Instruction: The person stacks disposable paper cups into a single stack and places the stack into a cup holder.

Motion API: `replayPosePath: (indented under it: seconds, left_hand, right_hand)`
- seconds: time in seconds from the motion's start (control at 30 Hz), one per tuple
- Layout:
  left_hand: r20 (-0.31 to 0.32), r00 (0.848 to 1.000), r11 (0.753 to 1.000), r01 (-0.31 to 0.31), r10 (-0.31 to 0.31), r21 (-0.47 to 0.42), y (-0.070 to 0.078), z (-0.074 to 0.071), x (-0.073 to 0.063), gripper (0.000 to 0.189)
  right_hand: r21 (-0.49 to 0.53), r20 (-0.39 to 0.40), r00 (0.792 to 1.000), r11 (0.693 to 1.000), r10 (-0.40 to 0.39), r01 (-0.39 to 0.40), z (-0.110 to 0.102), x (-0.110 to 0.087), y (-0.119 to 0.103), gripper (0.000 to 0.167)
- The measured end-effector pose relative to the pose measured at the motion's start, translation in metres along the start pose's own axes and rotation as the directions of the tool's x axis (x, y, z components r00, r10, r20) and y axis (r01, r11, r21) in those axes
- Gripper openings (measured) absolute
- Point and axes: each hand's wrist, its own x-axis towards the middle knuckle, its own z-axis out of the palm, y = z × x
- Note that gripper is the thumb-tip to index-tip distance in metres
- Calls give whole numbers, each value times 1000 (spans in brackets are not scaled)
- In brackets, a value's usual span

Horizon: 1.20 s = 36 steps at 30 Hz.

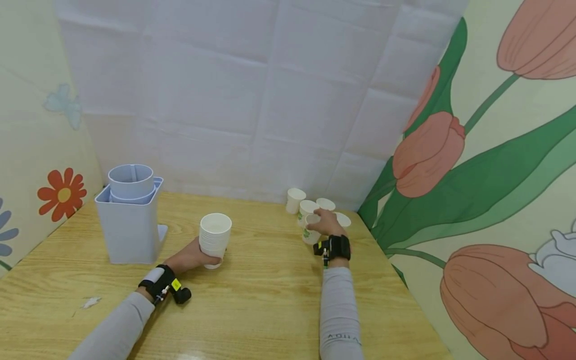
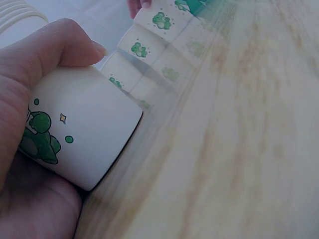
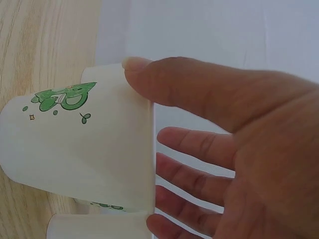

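In the head view my left hand (image 1: 191, 257) grips a stack of white paper cups (image 1: 215, 232) standing upright on the table, left of centre. The left wrist view shows my thumb (image 2: 70, 45) around the lowest cup (image 2: 94, 119), printed with a green cartoon figure. My right hand (image 1: 330, 224) is over a group of paper cups at the back right. In the right wrist view its thumb overlaps the rim of the nearest paper cup (image 3: 94, 144). Its other fingers (image 3: 199, 144) are spread and slightly bent, their tips right at the cup's mouth.
A pale blue square container (image 1: 128, 230) stands at the left, with a round holder (image 1: 131, 182) in its top. Several paper cups stand close together by the right hand, the farthest cup (image 1: 295, 201) near the white backdrop (image 1: 252, 125). The wooden table (image 1: 252, 310) has a worn spot at left.
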Motion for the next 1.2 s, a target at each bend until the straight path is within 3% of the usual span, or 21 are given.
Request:
replayPosePath:
  seconds: [0.3, 0.73, 0.97, 1.2]
  left_hand:
    - [6, 1000, 1000, -20, 20, 2, 0, 0, 0, 81]
    - [0, 1000, 1000, 0, 0, 4, 0, 0, 0, 82]
    - [2, 1000, 1000, -21, 21, 14, 1, 2, -1, 80]
    - [-8, 1000, 1000, 11, -11, 5, -1, 2, -1, 81]
  right_hand:
    - [12, 51, 994, 996, -93, 92, 1, 0, 2, 68]
    - [-3, 153, 986, 998, -62, 64, -3, 0, -4, 68]
    - [-7, 141, 984, 994, -111, 113, -5, -3, -9, 64]
    - [29, 104, 987, 992, -123, 120, -8, -11, -28, 64]
